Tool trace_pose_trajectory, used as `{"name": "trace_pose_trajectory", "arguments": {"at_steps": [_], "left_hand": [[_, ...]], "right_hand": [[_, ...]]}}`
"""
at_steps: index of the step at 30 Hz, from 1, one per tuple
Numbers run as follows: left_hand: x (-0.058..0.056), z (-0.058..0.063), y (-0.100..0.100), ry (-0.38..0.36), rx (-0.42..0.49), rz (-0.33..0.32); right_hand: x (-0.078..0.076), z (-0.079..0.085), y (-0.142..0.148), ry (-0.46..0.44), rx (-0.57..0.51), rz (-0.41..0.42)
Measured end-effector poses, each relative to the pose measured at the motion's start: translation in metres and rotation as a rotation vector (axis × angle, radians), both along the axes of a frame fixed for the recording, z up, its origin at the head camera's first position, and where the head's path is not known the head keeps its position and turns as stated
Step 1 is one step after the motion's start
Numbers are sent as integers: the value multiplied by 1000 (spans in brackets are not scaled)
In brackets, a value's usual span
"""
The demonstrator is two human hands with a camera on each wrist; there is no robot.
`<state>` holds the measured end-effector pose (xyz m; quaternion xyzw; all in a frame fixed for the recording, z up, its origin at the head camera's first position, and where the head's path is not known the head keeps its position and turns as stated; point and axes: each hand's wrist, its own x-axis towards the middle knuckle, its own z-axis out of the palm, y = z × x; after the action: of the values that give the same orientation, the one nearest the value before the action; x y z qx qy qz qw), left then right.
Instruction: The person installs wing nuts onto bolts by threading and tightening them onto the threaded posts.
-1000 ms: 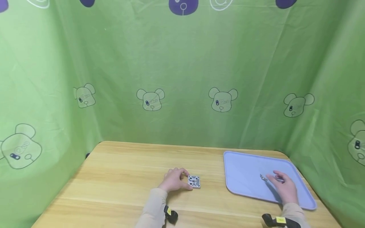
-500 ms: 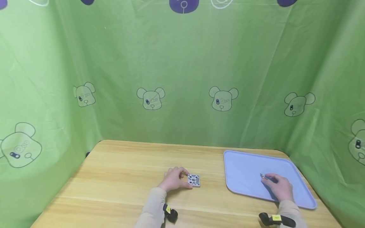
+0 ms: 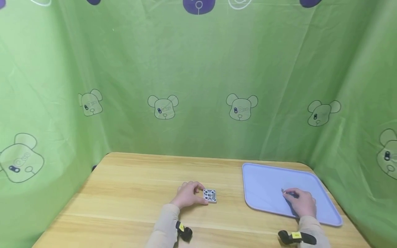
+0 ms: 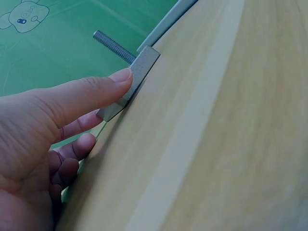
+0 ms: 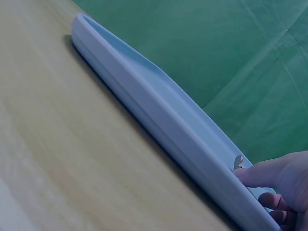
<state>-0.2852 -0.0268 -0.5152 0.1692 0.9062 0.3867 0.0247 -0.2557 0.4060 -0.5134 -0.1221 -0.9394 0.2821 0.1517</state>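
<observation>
My left hand [image 3: 186, 196] holds a small square grey metal block [image 3: 210, 195] by its edges on the table, thumb at the near side and fingers at the far side. A threaded stud [image 4: 113, 46] stands up from the block in the left wrist view. Over the tray on the right, my right hand [image 3: 302, 202] pinches a small metal wing nut [image 5: 238, 162] between thumb and index finger. Only one wing shows past the thumb in the right wrist view; the fingers hide the rest.
A light blue-violet tray [image 3: 243, 186] with a raised rim lies on the right part of the wooden table [image 3: 139, 179]. Green curtains [image 3: 198, 69] with bear prints hang behind and along both sides. Each wrist carries a black camera mount [image 3: 185, 234].
My right hand has moved left and down to the wing nut on the tray, and its thumb and index finger have closed on it. My left hand stays on the block.
</observation>
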Motion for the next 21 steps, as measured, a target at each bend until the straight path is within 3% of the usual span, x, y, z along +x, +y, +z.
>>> {"name": "trace_pose_trajectory", "arguments": {"at_steps": [15, 21], "left_hand": [[0, 2, -2, -2, -4, -2], [-2, -1, -3, 1, -3, -5]], "right_hand": [[1, 1, 0, 5, -30, -16], [1, 11, -4, 36, -114, -43]]}}
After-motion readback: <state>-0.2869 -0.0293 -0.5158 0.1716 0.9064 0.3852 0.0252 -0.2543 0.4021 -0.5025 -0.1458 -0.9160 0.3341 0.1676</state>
